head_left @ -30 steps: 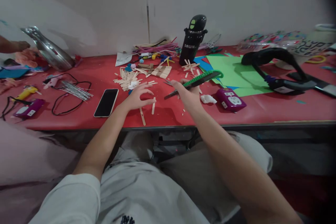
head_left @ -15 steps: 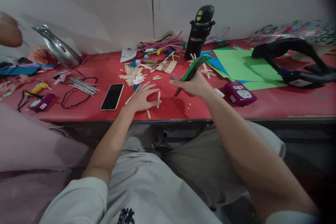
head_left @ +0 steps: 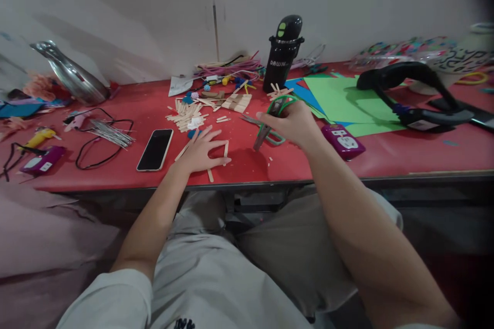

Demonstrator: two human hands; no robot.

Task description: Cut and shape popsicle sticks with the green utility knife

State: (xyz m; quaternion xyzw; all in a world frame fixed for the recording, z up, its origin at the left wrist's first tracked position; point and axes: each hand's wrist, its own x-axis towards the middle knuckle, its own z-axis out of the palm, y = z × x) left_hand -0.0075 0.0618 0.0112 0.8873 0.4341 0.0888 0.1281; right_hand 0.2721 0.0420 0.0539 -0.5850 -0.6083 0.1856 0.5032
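Observation:
My right hand [head_left: 295, 122] is closed on a pair of green-handled scissors [head_left: 266, 127], whose blades are spread and point left and down over the table. My left hand [head_left: 200, 153] lies with fingers apart on the red tabletop. A short wooden craft stick [head_left: 226, 149] lies between its index finger and thumb; whether they press on it I cannot tell. Another stick [head_left: 210, 175] sits just below the hand, near the front edge. Behind the left hand is a loose pile of craft sticks [head_left: 184, 114], with a flat panel of joined sticks [head_left: 237, 102] to its right.
A phone [head_left: 155, 150] lies left of my left hand. Farther left are metal wires [head_left: 111, 133] and a yellow glue gun [head_left: 38, 139]. A black bottle [head_left: 283, 56] stands at the back. Rightward are a purple box [head_left: 343, 141], green paper [head_left: 347, 97] and a black headset [head_left: 417, 92].
My right hand has turned the scissors so that the blades and green handle loops show more plainly. My left hand keeps its place beside the stick. The whole view has shifted slightly.

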